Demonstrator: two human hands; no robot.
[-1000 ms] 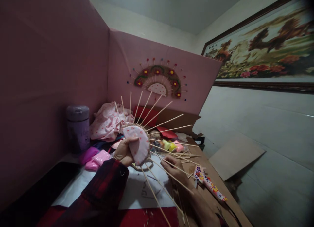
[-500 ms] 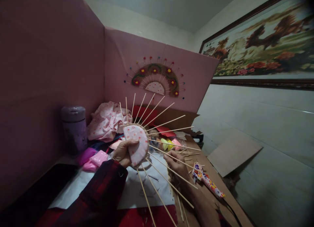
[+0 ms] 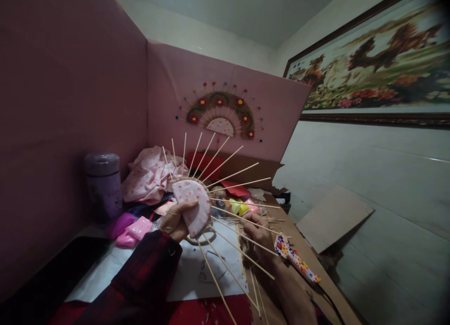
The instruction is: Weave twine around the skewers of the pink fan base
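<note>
A half-round disc covered in white fabric with red spots is gripped in my left hand, thumb on its front and fingers behind. Several thin wooden sticks fan outward from its curved edge, where a twine-like band runs. My right hand is behind the lower right sticks, its fingers curled together; whatever they hold is hidden. Brown twine-like strands hang just below that hand. To its right lies a flower-patterned glue gun with a black cord.
On the pink panel behind hangs a finished-looking half-round fan decoration. A purple tumbler, crumpled spotted cloth and pink packets stand at left. Loose sticks and white paper lie on the table.
The disc with its sticks has shifted slightly left in view and turned a little. My right hand has moved slightly right, away from the disc.
</note>
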